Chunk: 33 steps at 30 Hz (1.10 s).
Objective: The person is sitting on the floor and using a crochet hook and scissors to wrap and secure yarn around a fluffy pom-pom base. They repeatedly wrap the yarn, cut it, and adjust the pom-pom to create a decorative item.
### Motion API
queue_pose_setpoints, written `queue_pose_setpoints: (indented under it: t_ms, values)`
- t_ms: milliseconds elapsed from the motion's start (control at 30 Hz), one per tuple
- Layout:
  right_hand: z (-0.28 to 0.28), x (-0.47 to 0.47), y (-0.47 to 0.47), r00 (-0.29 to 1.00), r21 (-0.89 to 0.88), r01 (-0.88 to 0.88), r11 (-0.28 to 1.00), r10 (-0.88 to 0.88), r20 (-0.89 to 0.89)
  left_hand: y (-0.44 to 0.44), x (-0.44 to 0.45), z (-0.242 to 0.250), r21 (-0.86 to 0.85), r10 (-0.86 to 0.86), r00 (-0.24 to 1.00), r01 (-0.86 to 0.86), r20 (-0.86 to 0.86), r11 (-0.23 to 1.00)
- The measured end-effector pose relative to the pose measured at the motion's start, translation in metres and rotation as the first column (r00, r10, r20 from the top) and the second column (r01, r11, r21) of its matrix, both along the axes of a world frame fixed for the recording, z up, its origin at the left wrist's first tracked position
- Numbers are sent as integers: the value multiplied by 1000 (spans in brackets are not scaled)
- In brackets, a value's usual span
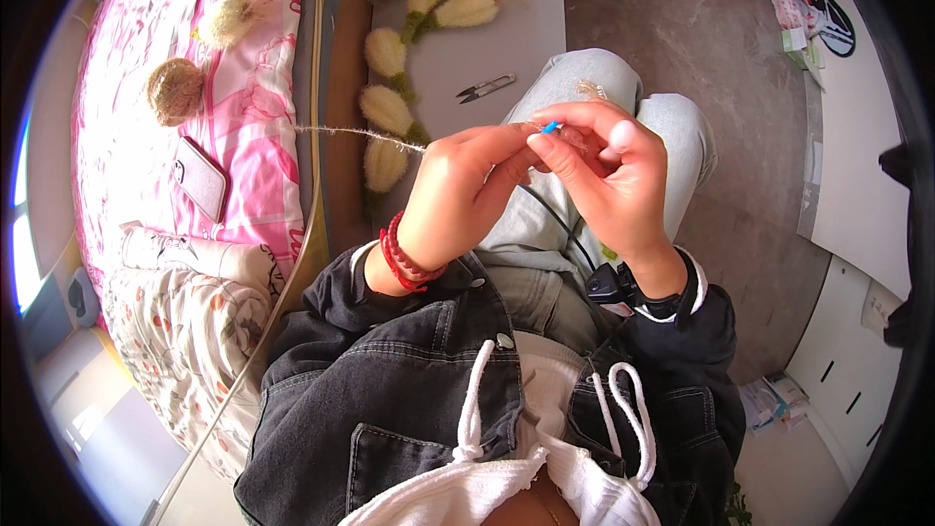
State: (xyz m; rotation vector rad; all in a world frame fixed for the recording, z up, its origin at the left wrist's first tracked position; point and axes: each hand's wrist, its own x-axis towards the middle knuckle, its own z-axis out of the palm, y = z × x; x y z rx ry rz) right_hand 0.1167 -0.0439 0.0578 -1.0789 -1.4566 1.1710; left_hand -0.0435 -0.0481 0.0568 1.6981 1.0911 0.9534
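Above my lap, my left hand [467,175] and my right hand [613,168] meet at the fingertips. A small blue tool tip [550,127], perhaps part of a crochet hook, shows between the right thumb and index finger. My left fingers pinch a small piece of brownish fuzzy yarn work, mostly hidden by both hands. A strand of fuzzy yarn [358,134] runs from the bed side to my left hand. On the bed lie a brown yarn ball [175,91] and a pale fuzzy yarn ball [228,20]. Thread snips [486,88] rest on the grey board beyond my hands.
Several cream crocheted pieces with green parts [387,108] lie along the grey board [467,51]. A phone [201,179] rests on the pink bedspread [256,88], near a rolled floral cloth [190,329]. A black cable [559,218] crosses my lap. White furniture [862,161] stands at the right.
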Motion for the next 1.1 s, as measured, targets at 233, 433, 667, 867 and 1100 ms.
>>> queue_pose_setpoints:
  t_ms: [233, 433, 667, 867, 1100]
  values:
    - [-8, 2, 5, 998, 131, 30, 991, -24, -50, 10, -2, -4, 457, 190, 902, 10, -389, 889]
    - [-10, 28, 18, 884, -236, 255, 938, -325, -336, 24, -29, 1, 588, 431, 803, -127, -413, 799]
    - [-41, 56, 67, 874, -294, 393, 871, -453, -177, 32, -84, 22, 510, 717, 647, -539, -260, 670]
    - [-42, 34, 109, 621, 258, 261, 930, -366, 693, 19, -97, 39, 583, 763, 599, -538, -243, 608]
    - [3, -81, 84, 948, 661, -220, 718, -4, 319, 19, -87, 50, 533, 634, 703, -419, -321, 735]
